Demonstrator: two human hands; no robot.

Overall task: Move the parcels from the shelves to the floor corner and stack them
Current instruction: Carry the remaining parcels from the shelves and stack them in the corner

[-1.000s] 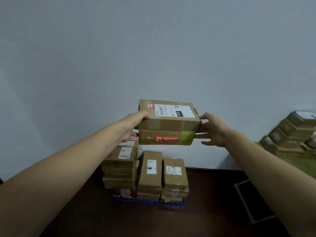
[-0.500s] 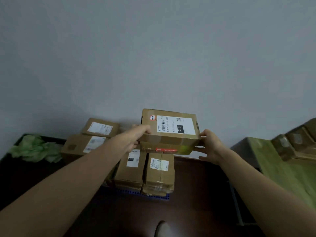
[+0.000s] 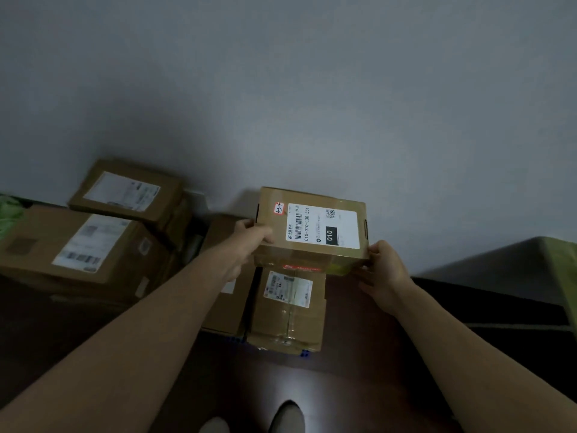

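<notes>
A brown cardboard parcel (image 3: 312, 226) with a white "010" label is held between both my hands above the stack by the wall. My left hand (image 3: 249, 242) grips its left side with the thumb on top. My right hand (image 3: 382, 270) grips its right lower corner. A second box with a red strip (image 3: 301, 266) seems carried right beneath it. Below them a taped parcel (image 3: 287, 310) and a neighbouring parcel (image 3: 226, 303) lie on the floor stack, partly hidden by my left arm.
Two larger boxes (image 3: 81, 245) (image 3: 128, 192) are piled at the left against the grey wall. Something green (image 3: 7, 210) shows at the far left edge. A green-topped surface (image 3: 559, 270) stands at the right. My shoes (image 3: 285, 415) are on the dark floor (image 3: 359, 385).
I have stepped closer to the stack and the view has tilted down. The held parcel has come lower, just over the floor parcels. Both hands keep the same hold.
</notes>
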